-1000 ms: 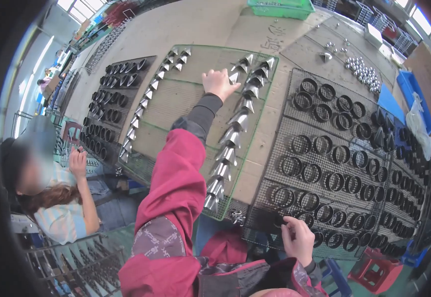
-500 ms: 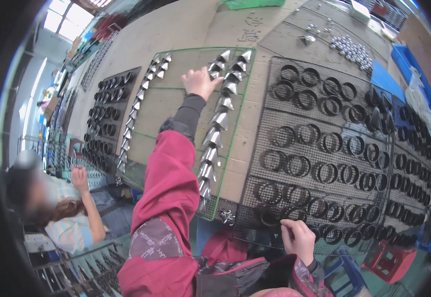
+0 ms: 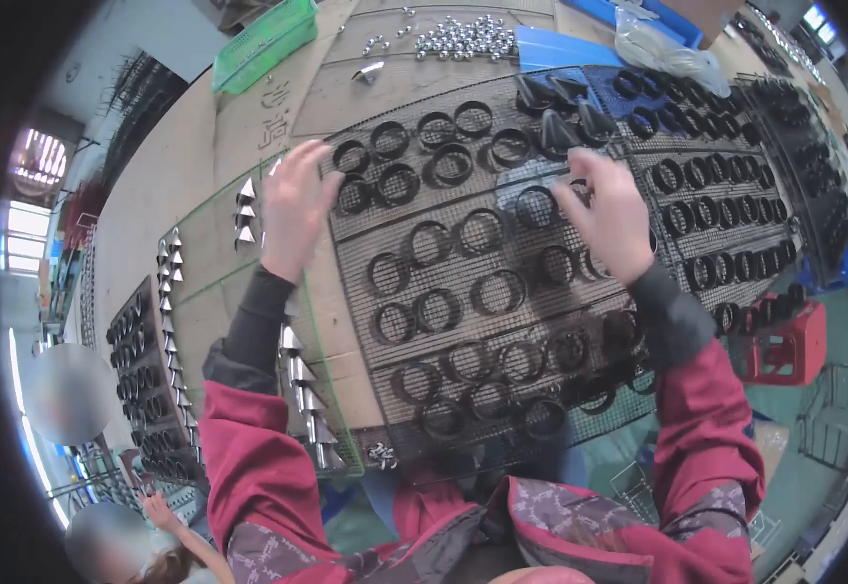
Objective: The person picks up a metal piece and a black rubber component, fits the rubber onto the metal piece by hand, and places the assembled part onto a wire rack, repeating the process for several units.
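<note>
My left hand (image 3: pixel 295 209) is over the right side of a green-framed mesh rack (image 3: pixel 218 310), fingers and thumb apart, with no object visible in it. Rows of shiny silver cones (image 3: pixel 299 372) stand on that rack, and the hand and forearm cover some of them. Above a dark mesh rack (image 3: pixel 463 209) of black rings (image 3: pixel 498 292) is my right hand (image 3: pixel 611 212). Its thumb and bent forefinger are apart, with nothing visible between them. Just beyond it, dark pointed cones (image 3: pixel 558 128) stand at the rack's far right corner.
Small silver balls (image 3: pixel 468 39) lie at the far side, near a lone silver cone (image 3: pixel 369 71). A green basket (image 3: pixel 264 44) and a blue tray (image 3: pixel 653 21) with a plastic bag (image 3: pixel 667 51) are behind. Red stool (image 3: pixel 789 341) at right; another person's hand (image 3: pixel 159 510) at lower left.
The view has turned right. My right hand has moved from the near edge of the ring rack to its far right. My left hand has shifted towards the green rack's right edge.
</note>
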`<state>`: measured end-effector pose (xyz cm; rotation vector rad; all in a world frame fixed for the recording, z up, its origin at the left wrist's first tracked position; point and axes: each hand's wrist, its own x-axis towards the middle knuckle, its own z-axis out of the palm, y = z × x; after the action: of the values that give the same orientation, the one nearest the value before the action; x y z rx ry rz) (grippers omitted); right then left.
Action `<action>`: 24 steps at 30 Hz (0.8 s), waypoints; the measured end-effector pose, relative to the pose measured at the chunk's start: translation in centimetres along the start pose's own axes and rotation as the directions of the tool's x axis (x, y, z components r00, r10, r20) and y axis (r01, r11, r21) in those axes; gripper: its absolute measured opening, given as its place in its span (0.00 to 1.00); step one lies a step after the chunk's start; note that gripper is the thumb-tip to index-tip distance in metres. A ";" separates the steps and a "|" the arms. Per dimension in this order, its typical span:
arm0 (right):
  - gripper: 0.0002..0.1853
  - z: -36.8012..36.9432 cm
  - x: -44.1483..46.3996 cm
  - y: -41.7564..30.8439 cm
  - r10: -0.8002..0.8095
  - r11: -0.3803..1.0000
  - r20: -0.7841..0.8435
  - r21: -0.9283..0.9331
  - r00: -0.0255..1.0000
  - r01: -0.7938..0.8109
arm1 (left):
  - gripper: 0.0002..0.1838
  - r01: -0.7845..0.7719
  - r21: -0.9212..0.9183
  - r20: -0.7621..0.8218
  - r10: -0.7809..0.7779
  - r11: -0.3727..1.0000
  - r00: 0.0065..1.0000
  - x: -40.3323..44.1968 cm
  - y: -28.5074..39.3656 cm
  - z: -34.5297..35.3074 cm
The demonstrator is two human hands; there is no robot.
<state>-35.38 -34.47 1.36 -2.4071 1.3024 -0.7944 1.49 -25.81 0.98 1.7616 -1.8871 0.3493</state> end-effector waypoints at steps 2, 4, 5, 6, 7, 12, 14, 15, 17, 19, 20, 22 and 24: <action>0.32 2.1 4.4 2.6 0.083 0.951 0.047 -0.303 0.995 -0.065 | 0.15 -0.131 -0.195 0.009 0.136 0.972 0.991 0.9 5.9 -0.5; 0.33 3.4 6.7 3.3 0.134 0.914 0.026 -0.391 0.991 -0.114 | 0.14 -0.240 -0.271 -0.004 0.248 0.932 0.969 -0.4 8.7 -0.6; 0.34 4.3 7.7 3.7 0.172 0.882 0.014 -0.447 0.985 -0.148 | 0.14 -0.306 -0.324 -0.012 0.320 0.895 0.947 -1.2 10.1 -0.6; 0.34 5.0 8.1 4.0 0.161 0.863 0.002 -0.485 0.987 -0.140 | 0.14 -0.311 -0.318 -0.008 0.326 0.895 0.945 -2.3 10.9 -1.2; 0.33 5.7 8.4 4.3 0.134 0.815 -0.026 -0.566 0.991 -0.126 | 0.15 -0.327 -0.311 -0.012 0.340 0.892 0.940 -3.5 11.7 -1.8; 0.31 7.1 9.3 4.0 0.154 0.729 -0.021 -0.672 0.988 -0.128 | 0.11 -0.240 -0.355 0.032 0.268 0.904 0.963 -9.4 13.9 -6.9; 0.29 6.7 9.7 3.2 0.273 0.721 0.006 -0.663 0.962 -0.201 | 0.10 -0.119 -0.362 0.089 0.161 0.925 0.983 -11.9 14.5 -8.9; 0.28 6.4 9.7 2.9 0.279 0.730 0.011 -0.652 0.960 -0.205 | 0.10 -0.074 -0.360 0.096 0.116 0.930 0.989 -13.0 14.8 -9.5; 0.26 5.8 9.7 2.1 0.312 0.755 0.032 -0.614 0.949 -0.228 | 0.11 0.100 -0.366 0.124 -0.058 0.925 0.991 -15.2 15.6 -11.0; 0.26 4.4 9.1 0.6 0.303 0.781 0.040 -0.583 0.952 -0.224 | 0.11 0.243 -0.395 0.113 -0.216 0.886 0.970 -16.7 17.3 -11.6; 0.27 3.7 8.8 -0.4 0.298 0.797 0.045 -0.562 0.954 -0.222 | 0.12 0.331 -0.418 0.108 -0.316 0.846 0.943 -17.6 18.1 -11.9; 0.24 2.2 5.5 -4.4 0.126 0.915 0.006 -0.388 0.992 -0.114 | 0.15 0.428 -0.500 0.105 -0.438 0.753 0.893 -18.6 20.5 -11.8; 0.19 0.2 0.9 -10.1 -0.014 0.991 0.024 -0.130 1.000 0.018 | 0.18 0.524 -0.628 0.160 -0.563 0.576 0.811 -19.4 22.7 -12.1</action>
<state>-28.05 -29.71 6.41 -2.5223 1.3669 -0.7035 -18.10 -0.43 4.27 1.6732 -1.0958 -0.4505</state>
